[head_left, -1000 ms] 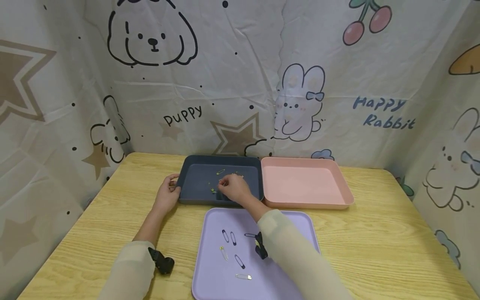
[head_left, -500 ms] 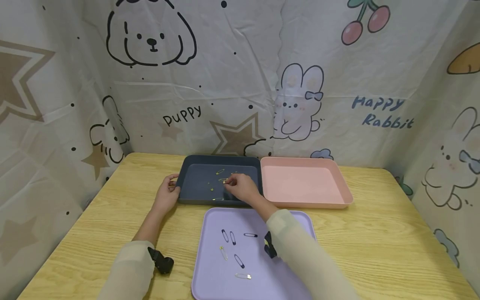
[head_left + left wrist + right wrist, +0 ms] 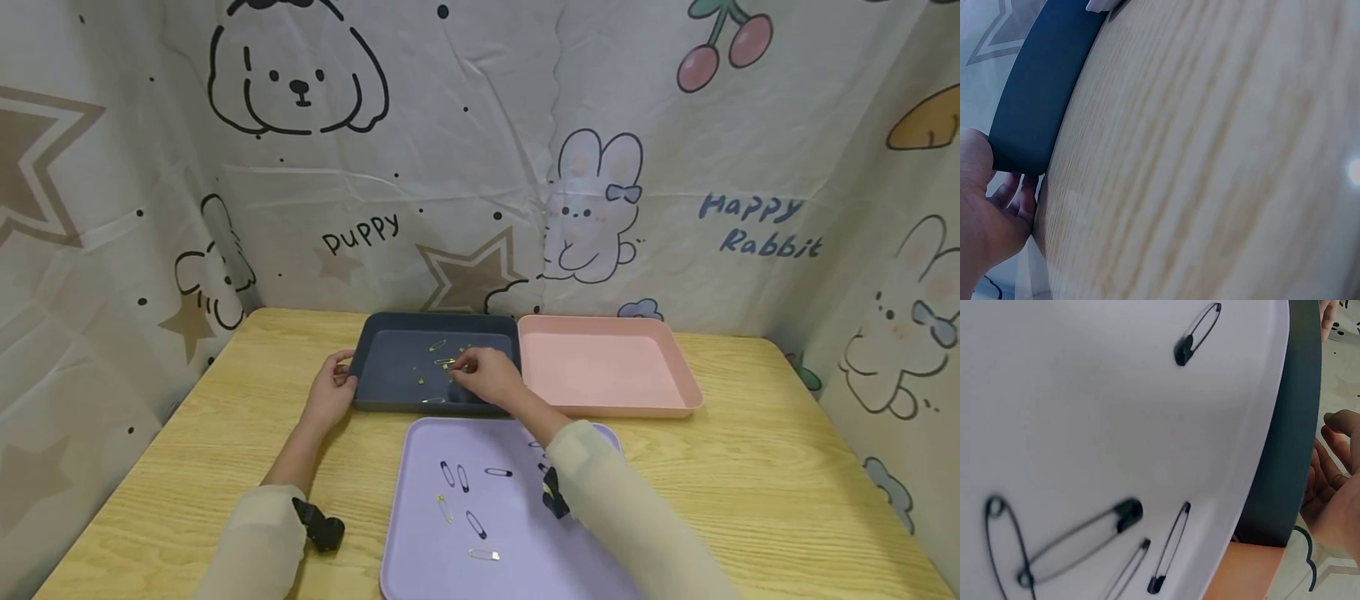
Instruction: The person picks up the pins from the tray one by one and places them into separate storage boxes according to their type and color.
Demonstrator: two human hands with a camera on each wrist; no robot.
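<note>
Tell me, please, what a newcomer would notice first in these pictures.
The eye falls on a dark tray and a pink tray side by side at the back, and a purple tray with scattered pins in front. The right hand is over the dark tray, the left hand touching its left end. Behind the table, a cloth shows cartoon animals.

Head view: high, forward-down; wrist views: close, tilted; shared: dark tray [image 3: 388, 371].

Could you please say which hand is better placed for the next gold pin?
Likely the right hand: it is over the dark tray near gold pins, while the left hand touches that tray's side.
</note>
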